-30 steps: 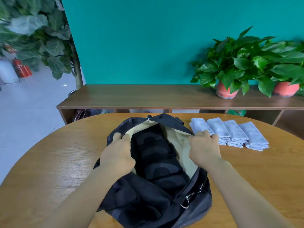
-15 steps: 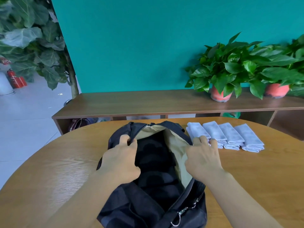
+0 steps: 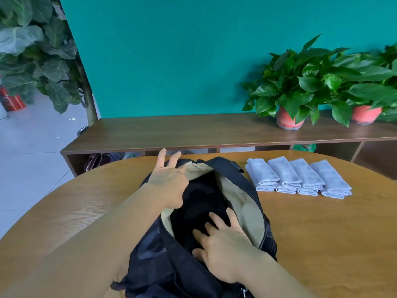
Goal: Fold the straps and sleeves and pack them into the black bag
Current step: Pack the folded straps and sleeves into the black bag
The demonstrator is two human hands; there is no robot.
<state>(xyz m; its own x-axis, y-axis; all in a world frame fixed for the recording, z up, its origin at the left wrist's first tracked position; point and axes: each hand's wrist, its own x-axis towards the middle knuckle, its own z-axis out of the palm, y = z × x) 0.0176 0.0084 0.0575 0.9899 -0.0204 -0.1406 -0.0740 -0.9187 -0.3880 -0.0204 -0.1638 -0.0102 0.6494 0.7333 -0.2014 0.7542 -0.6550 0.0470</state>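
Note:
The black bag point(image 3: 154, 265) lies unzipped on the round wooden table point(image 3: 322, 244), its beige lining point(image 3: 242, 203) showing. Dark folded fabric point(image 3: 199, 196) fills the inside. My left hand point(image 3: 169, 181) rests on the far left rim of the opening, with its fingers stretched out past the edge. Inside the opening, my right hand point(image 3: 223, 244) lies flat on the dark fabric with the fingers spread. Several folded pale grey sleeves point(image 3: 298, 177) sit in a row to the right of the bag.
A long wooden bench point(image 3: 193, 132) stands behind the table against the teal wall and carries two potted plants point(image 3: 300, 87). A large leafy plant point(image 3: 38, 50) stands at the far left, and another bag point(image 3: 101, 159) sits under the bench.
My right hand left the bag's right rim and went down onto the dark fabric inside. My left hand slid to the far rim and its fingers straightened.

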